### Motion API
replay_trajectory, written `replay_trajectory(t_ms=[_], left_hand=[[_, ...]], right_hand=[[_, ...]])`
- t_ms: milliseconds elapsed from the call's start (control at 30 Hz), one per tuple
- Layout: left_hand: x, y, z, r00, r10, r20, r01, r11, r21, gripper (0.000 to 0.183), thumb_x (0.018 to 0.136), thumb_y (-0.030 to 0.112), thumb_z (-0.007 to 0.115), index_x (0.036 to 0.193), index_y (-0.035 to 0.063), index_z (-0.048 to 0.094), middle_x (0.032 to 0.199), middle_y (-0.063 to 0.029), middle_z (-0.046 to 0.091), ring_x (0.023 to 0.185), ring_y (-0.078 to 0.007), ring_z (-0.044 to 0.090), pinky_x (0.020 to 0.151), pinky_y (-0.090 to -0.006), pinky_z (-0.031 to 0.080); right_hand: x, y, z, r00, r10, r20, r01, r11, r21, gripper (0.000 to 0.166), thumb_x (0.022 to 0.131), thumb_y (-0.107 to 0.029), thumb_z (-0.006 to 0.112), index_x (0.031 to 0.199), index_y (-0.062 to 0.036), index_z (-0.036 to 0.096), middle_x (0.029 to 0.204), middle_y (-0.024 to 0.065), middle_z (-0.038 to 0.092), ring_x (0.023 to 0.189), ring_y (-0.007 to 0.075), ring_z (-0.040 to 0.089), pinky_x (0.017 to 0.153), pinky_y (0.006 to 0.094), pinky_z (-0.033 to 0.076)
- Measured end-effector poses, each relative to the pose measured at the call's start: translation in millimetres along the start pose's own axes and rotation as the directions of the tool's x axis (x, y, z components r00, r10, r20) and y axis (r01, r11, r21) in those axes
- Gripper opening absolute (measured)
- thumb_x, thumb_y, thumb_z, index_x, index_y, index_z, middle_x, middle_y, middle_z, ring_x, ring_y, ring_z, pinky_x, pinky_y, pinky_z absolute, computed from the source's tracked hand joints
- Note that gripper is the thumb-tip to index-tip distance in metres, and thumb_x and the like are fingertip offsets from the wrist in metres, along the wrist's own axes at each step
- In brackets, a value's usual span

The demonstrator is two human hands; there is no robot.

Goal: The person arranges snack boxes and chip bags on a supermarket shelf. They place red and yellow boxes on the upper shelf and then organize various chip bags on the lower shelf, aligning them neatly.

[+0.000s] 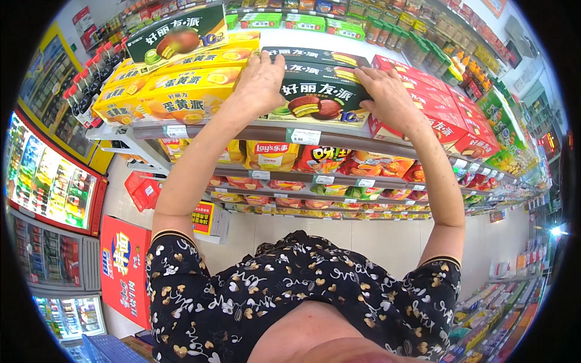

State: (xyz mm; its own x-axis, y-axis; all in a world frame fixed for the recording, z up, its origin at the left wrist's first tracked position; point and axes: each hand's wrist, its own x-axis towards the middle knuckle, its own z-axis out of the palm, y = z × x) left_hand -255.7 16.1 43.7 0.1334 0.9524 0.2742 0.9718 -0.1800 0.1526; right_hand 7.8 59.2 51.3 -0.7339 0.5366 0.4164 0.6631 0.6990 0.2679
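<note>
Dark green snack-pie boxes (317, 97) stand in a row on the top shelf, one behind another. My left hand (263, 86) rests at their left end, fingers spread over the upper edge, beside the yellow pie boxes (186, 95). My right hand (388, 93) lies at their right end, fingertips on the top and thumb near the front corner, next to the red pie boxes (435, 109). Whether either hand grips a box firmly is not clear. Another dark green box (179, 41) lies tilted on top of the yellow boxes.
A price rail (272, 134) runs along the shelf front, with bagged chips (272, 156) on the shelves below. Dark sauce bottles (86, 86) stand at the left. Small green boxes (304, 22) are farther back. A red carton (125, 267) and a red basket (143, 190) are on the floor.
</note>
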Motion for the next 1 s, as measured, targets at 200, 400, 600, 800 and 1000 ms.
replay_trajectory(t_ms=[200, 400, 600, 800, 1000], left_hand=[[15.2, -2.0, 12.7, 1.0, -0.004, -0.001, 0.004, 0.995, 0.105, 0.083, 0.072, 0.019, 0.076, 0.139, -0.0041, 0.033, 0.141, -0.0324, 0.034, 0.135, -0.0414, 0.03, 0.113, -0.0423, 0.025], [-0.2, -19.1, 2.8, 0.922, 0.124, -0.367, -0.074, 0.986, 0.147, 0.088, 0.073, 0.034, 0.077, 0.142, 0.0019, 0.032, 0.146, -0.0266, 0.03, 0.136, -0.0425, 0.027, 0.112, -0.0515, 0.021], [-2.6, -151.6, -42.7, 0.446, -0.097, -0.89, 0.159, 0.987, -0.028, 0.088, 0.077, 0.048, 0.072, 0.142, 0.0023, 0.035, 0.141, -0.0311, 0.034, 0.134, -0.0417, 0.03, 0.111, -0.047, 0.023], [-18.8, -266.9, -63.4, 0.459, -0.661, -0.594, -0.004, 0.667, -0.745, 0.106, 0.075, 0.041, 0.075, 0.147, -0.0034, 0.011, 0.147, -0.0309, 0.024, 0.139, -0.0373, 0.022, 0.113, -0.0402, 0.021], [-24.8, -262.3, -70.7, 0.718, -0.649, -0.252, 0.013, 0.374, -0.927, 0.098, 0.077, 0.04, 0.075, 0.147, 0.0019, 0.019, 0.142, -0.0235, 0.036, 0.135, -0.0328, 0.031, 0.108, -0.0479, 0.027]], right_hand=[[14.4, -9.5, -4.0, 0.964, 0.147, 0.224, -0.132, 0.988, -0.079, 0.067, 0.069, -0.008, 0.074, 0.129, 0.0026, 0.044, 0.122, 0.0171, 0.055, 0.116, 0.0293, 0.052, 0.094, 0.0407, 0.037], [33.6, -29.0, -17.4, 0.987, 0.143, 0.068, -0.139, 0.988, -0.063, 0.07, 0.076, -0.012, 0.071, 0.137, -0.0015, 0.039, 0.134, 0.021, 0.044, 0.122, 0.0366, 0.045, 0.103, 0.044, 0.034], [110.6, -55.8, -11.4, 0.974, -0.077, -0.212, 0.169, 0.874, 0.455, 0.068, 0.081, -0.02, 0.068, 0.137, 0.0032, 0.037, 0.128, 0.0296, 0.049, 0.118, 0.0403, 0.05, 0.102, 0.0424, 0.039], [223.1, -76.6, 39.9, 0.983, 0.181, -0.043, -0.077, 0.606, 0.792, 0.074, 0.086, -0.027, 0.065, 0.145, -0.0005, 0.029, 0.134, 0.0279, 0.046, 0.118, 0.0333, 0.053, 0.095, 0.0388, 0.046], [281.2, -103.0, 55.9, 0.942, 0.31, 0.13, -0.221, 0.282, 0.933, 0.064, 0.088, -0.039, 0.059, 0.138, -0.0036, 0.04, 0.134, 0.0191, 0.047, 0.121, 0.0306, 0.048, 0.098, 0.0375, 0.043]])
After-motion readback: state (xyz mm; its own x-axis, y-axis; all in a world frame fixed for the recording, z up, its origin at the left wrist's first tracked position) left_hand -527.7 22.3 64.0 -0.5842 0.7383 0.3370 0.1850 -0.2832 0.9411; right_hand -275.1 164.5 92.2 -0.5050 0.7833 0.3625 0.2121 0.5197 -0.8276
